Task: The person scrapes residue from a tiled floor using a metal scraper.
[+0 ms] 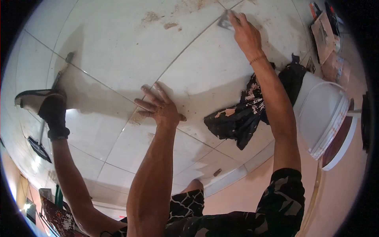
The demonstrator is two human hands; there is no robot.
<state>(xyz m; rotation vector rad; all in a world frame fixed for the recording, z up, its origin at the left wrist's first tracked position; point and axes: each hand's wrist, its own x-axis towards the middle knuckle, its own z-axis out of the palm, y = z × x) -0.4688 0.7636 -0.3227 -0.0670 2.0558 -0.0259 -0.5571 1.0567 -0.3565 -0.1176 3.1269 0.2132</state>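
On the pale floor tiles point(205, 71), my left hand point(161, 108) lies flat with its fingers spread, across a grout line. Farther forward and to the right, my right hand point(247, 33) holds a flat greyish scraper-like tool point(226, 21) against the floor near a tile joint. Its exact shape is blurred. Brown dirt smears point(170, 25) mark the tiles to the left of that tool. A crumpled dark cloth point(237, 122) with light stains lies on the floor beneath and beside my right forearm.
White buckets point(323, 114) stand at the right beside the pink wall. Cardboard pieces point(325, 37) and tools lie at the upper right. My shod foot point(39, 102) is at the left, near a long-handled tool point(38, 149). A small brown piece point(217, 172) lies by the skirting.
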